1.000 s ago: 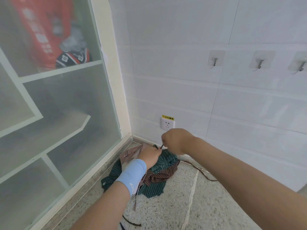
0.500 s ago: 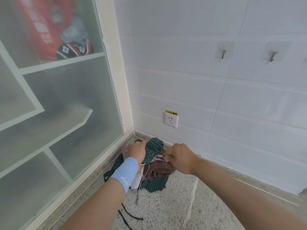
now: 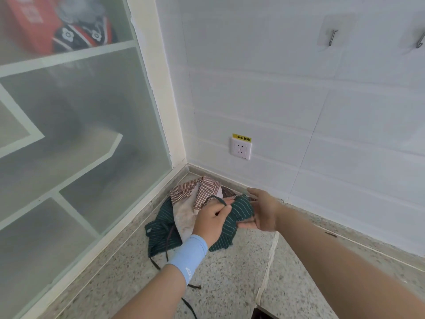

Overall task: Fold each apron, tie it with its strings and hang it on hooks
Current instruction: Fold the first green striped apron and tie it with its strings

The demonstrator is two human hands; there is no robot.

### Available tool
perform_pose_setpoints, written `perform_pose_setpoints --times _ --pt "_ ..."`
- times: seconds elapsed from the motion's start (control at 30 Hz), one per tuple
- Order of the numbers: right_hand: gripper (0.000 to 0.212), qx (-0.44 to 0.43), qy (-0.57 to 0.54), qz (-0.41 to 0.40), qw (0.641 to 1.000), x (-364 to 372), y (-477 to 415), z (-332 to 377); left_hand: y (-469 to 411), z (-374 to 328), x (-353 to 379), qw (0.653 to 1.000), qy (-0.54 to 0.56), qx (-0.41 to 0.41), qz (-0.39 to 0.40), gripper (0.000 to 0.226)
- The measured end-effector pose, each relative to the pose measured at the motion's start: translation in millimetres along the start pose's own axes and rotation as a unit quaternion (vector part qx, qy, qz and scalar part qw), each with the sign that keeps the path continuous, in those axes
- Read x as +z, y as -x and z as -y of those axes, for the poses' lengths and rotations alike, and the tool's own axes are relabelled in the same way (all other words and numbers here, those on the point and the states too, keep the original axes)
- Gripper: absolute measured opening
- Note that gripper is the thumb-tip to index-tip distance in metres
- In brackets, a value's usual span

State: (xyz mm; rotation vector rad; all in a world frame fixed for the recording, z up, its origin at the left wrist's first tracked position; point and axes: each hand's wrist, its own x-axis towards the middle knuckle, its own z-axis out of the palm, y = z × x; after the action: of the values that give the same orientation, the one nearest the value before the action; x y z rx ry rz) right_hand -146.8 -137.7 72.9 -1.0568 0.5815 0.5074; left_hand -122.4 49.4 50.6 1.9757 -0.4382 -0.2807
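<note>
- Green striped fabric apron [image 3: 241,210]: clasped by right hand [image 3: 264,212]; dark string [image 3: 216,198] pinched by left hand [image 3: 210,223] fingers [image 3: 222,210].
- Brown checked cloth apron [image 3: 204,188]: heaped behind, on speckled stone bench [image 3: 230,272].

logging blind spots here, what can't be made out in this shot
Head view: green striped apron, any knot hidden by the left hand and right hand gripping it.
Head view: red item behind frosted glass, blurred.
Head view: second hook, cut off by the right edge.
</note>
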Motion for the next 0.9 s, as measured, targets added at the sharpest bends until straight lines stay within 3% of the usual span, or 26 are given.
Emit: perform_pose_setpoints --times 0.13,0.27,0.37,0.5,0.67,0.73,0.8,0.9 --pt "0.040 -0.025 0.047 -0.015 0.998 -6 -21 -16 1 22 5 0.999 0.031 -0.024 0.028 0.019" --pt "0.027 -0.080 0.077 -0.085 0.990 -12 -44 -52 2 53 16 0.989 0.087 -0.116 0.019 0.015" --pt "0.037 -0.112 0.146 -0.123 0.975 -19 -63 -84 2 78 27 0.985 0.071 -0.155 0.022 0.016" --pt "0.059 -0.138 0.275 -0.110 0.945 -29 -76 -126 7 109 46 0.977 0.013 -0.201 0.069 0.016" --pt "0.055 -0.154 0.287 -0.124 0.937 -32 -82 -165 10 134 71 0.968 -0.003 -0.250 0.036 0.031" --pt "0.048 -0.154 0.237 -0.141 0.949 -35 -83 -171 11 135 79 0.971 0.002 -0.237 0.028 0.028" --pt "0.041 -0.137 0.075 -0.186 0.970 -37 -80 -171 15 134 87 0.975 -0.002 -0.221 0.028 0.025" --pt "0.042 -0.064 -0.113 -0.285 0.950 -39 -79 -174 18 132 98 0.975 -0.033 -0.210 0.064 0.029"
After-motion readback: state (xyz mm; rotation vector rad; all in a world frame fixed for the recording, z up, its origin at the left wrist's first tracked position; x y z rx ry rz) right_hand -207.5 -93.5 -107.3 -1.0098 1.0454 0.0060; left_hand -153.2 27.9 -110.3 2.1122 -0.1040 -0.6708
